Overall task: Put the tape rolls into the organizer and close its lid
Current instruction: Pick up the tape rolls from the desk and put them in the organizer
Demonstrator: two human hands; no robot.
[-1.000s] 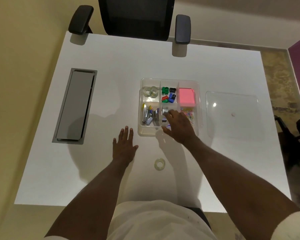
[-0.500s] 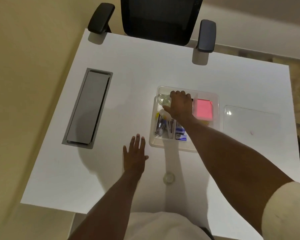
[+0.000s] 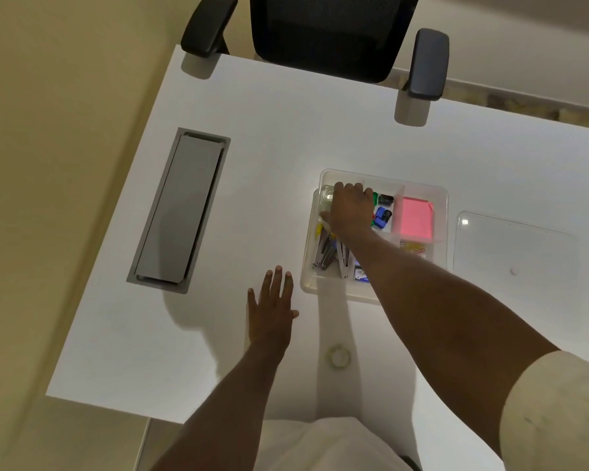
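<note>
A clear plastic organizer [image 3: 440, 195] sits on the white table, its lid off. My right hand [image 3: 351, 210] reaches into its back-left compartment, fingers bent down over a clear tape roll [image 3: 327, 198] that shows only partly; what the fingers hold is hidden. Another clear tape roll [image 3: 338, 356] lies flat on the table near me, in front of the organizer. My left hand [image 3: 271, 311] rests flat on the table left of the organizer, fingers apart, holding nothing. The clear lid [image 3: 514, 246] lies flat to the right of the organizer.
Other compartments hold pink sticky notes [image 3: 415, 222], coloured binder clips [image 3: 383, 215] and metal staplers [image 3: 325, 253]. A grey cable hatch [image 3: 181, 212] is set into the table at the left. A black office chair [image 3: 327, 28] stands at the far edge.
My right hand has moved from the organizer's front middle to its back-left compartment. The camera has come closer and shifted. My left hand has stayed flat on the table.
</note>
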